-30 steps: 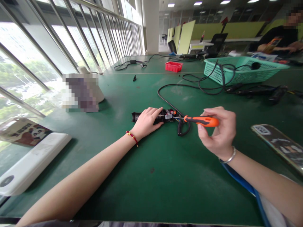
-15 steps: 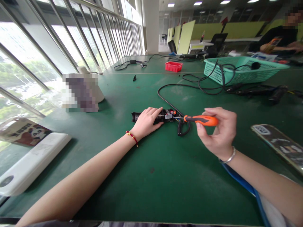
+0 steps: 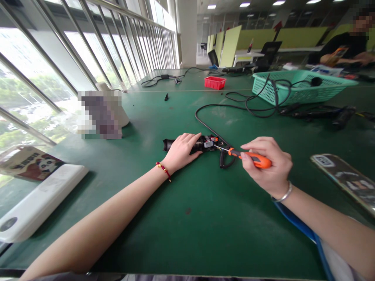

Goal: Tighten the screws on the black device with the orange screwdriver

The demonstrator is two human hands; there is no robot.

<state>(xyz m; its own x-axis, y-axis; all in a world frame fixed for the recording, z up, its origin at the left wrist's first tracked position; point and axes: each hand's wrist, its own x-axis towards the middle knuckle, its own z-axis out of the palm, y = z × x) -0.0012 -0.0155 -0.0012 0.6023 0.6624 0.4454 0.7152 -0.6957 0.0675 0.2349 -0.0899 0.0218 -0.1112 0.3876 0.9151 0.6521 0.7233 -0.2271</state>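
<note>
A black, tube-shaped corded device (image 3: 168,144) lies on the green table with its right end opened up, showing small coloured wires and a grey part. My left hand (image 3: 183,150) is closed over its middle, thumb on the near side and fingers across the top, pressing it to the table. In my right hand (image 3: 271,166) is an orange and black screwdriver (image 3: 256,159), held between thumb and fingers and tilted down to the left. Its thin shaft reaches the opened end among the wires; the exact contact of the tip is too small to tell.
A black cable (image 3: 202,109) runs back toward a green basket (image 3: 295,88). Farther back sits a red tray (image 3: 215,82). On the left are a white power bank (image 3: 43,201) and a panda-printed box (image 3: 32,164); a phone (image 3: 345,179) lies right. Another person sits at far right.
The screwdriver's handle has dropped toward me, so the tool slants more, and my right fingers have shifted on it. My left hand and the device stay put.
</note>
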